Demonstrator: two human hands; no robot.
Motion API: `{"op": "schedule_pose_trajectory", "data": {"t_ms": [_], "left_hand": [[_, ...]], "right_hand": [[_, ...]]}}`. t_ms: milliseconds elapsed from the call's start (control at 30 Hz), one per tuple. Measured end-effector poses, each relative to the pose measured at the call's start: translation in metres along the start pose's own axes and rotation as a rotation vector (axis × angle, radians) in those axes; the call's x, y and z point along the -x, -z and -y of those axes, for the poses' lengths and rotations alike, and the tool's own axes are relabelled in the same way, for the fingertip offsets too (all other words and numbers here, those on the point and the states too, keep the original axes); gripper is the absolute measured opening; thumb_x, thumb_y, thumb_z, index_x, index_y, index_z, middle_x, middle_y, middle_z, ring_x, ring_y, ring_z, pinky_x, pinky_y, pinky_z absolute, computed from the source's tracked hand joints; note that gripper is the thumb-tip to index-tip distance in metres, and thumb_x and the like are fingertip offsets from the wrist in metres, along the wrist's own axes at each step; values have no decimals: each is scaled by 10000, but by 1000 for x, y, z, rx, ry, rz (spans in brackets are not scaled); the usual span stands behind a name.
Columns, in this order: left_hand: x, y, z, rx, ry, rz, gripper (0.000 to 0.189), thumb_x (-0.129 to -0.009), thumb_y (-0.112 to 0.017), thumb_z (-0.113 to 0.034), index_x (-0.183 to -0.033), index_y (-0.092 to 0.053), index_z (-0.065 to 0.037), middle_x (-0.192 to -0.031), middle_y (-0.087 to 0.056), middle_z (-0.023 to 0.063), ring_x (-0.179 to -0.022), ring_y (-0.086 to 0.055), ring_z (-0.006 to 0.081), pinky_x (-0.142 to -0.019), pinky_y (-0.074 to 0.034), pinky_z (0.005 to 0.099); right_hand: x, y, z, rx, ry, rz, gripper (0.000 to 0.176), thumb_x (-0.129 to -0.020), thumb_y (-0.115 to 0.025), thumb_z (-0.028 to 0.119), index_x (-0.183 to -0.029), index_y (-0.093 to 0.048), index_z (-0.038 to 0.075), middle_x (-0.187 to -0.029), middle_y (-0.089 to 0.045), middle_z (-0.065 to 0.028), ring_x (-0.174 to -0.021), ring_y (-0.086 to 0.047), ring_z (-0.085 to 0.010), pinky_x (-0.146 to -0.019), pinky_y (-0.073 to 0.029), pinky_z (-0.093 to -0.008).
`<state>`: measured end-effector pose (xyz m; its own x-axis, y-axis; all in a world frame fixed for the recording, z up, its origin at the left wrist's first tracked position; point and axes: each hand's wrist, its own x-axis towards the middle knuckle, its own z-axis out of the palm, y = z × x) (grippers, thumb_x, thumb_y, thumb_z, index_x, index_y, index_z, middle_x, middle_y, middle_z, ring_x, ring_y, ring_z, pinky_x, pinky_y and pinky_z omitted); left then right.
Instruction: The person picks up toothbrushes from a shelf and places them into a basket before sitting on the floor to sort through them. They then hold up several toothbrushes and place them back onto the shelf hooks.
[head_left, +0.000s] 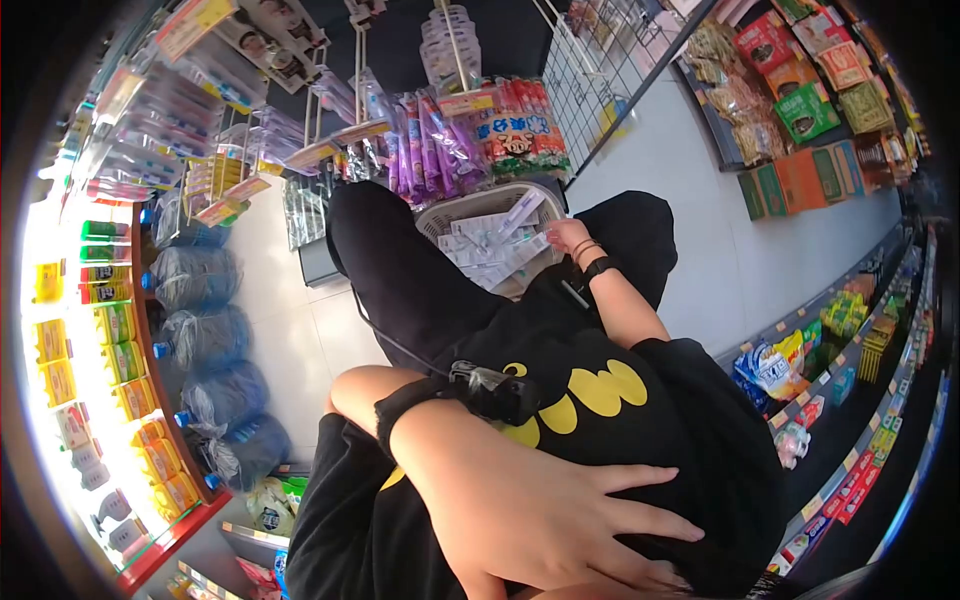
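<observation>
My left hand [560, 510] is close to the camera, its fingers spread over the front of my black shirt [690, 430] with the yellow print. It holds nothing. A black strap circles that wrist, next to a small black device [490, 390]. Beyond my lap, my right hand [568, 236] is at the right side of a grey plastic basket [440, 212]. Its fingers are closed at the edge of a slim clear package [520, 255], though the fingertips are partly hidden. Several similar clear and white packages [470, 245] lie loosely in the basket.
Purple packets [430, 150] and red-and-blue bags [525, 130] hang behind the basket. A black wire grid [600, 80] stands to their right. Large water bottles [205, 335] line the left side, beside a lit shelf of yellow boxes [135, 400]. Stocked shelves [840, 400] run along the right.
</observation>
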<state>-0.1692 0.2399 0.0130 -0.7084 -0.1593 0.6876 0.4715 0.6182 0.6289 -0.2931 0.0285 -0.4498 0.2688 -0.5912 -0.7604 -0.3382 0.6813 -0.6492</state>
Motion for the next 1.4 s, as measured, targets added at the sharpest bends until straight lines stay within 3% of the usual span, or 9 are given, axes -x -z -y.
{"op": "schedule_pose_trajectory", "data": {"t_ms": [200,233,300,467,600,767,1000,1133,1400], "left_hand": [[35,-5,31,-151,-11,-176,749,-738,-614,-573,-1230,-508,-18,-1340,-443,124,-1273,-336,368,-997,-269,587],[40,8,35,-98,37,-284,464,-911,-462,-404,-938,-634,27,-1054,-595,190,-988,-538,390,-869,-362,535],[65,43,41,-94,215,-234,427,-924,-451,-362,-993,-647,11,-1137,-584,191,-1057,-542,387,-857,-407,527],[151,68,69,-164,931,-1066,398,-916,-460,-303,-1065,-573,48,-1092,-600,183,-1062,-558,294,-955,-394,379],[236,91,144,210,879,-1478,347,-937,-434,-235,-1134,-531,34,-1150,-574,162,-1088,-541,261,-945,-409,375],[304,75,198,560,999,-1966,294,-927,-453,-196,-1119,-523,16,-1141,-567,139,-1045,-547,231,-903,-436,346],[305,90,195,560,698,-1849,313,-914,-461,-200,-1136,-493,19,-1159,-546,122,-1044,-531,215,-902,-426,339],[301,91,200,493,704,-1835,302,-914,-466,-215,-1107,-517,12,-1125,-565,107,-1030,-536,199,-890,-429,337],[299,83,223,-328,861,-2189,508,-768,-664,-197,-1163,-441,31,-1101,-494,98,-903,-528,163,-800,-415,269]], "right_hand": [[-27,2,-5,4,-55,14,165,-835,-578,187,-920,-651,65,-781,-649,-55,-629,-620,-153,-496,-450,-284],[-35,2,-6,76,20,28,169,-836,-574,183,-909,-651,51,-773,-649,-56,-640,-624,-155,-512,-457,-284],[-32,-6,4,182,215,16,173,-819,-576,158,-894,-652,21,-743,-651,-85,-671,-636,-197,-589,-484,-308],[-39,-50,50,570,718,15,181,-763,-582,131,-904,-652,43,-808,-656,-119,-783,-628,-274,-715,-494,-353],[-40,-65,53,1263,1081,25,271,-720,-565,56,-984,-622,47,-1003,-626,-119,-987,-577,-283,-863,-445,-370],[-51,-53,23,1402,924,-20,341,-723,-566,66,-1063,-593,86,-1159,-542,-85,-1197,-409,-258,-969,-339,-415],[-61,-59,15,1879,972,7,308,-719,-562,77,-1021,-620,93,-1016,-597,-71,-1125,-464,-246,-969,-299,-413],[-65,-57,11,1929,881,113,301,-710,-574,89,-1007,-626,89,-974,-606,-97,-1039,-526,-253,-936,-329,-429],[-2,-50,97,769,754,153,389,-685,-716,202,-982,-572,-6,-817,-602,-113,-727,-579,-247,-654,-452,-342]]}}
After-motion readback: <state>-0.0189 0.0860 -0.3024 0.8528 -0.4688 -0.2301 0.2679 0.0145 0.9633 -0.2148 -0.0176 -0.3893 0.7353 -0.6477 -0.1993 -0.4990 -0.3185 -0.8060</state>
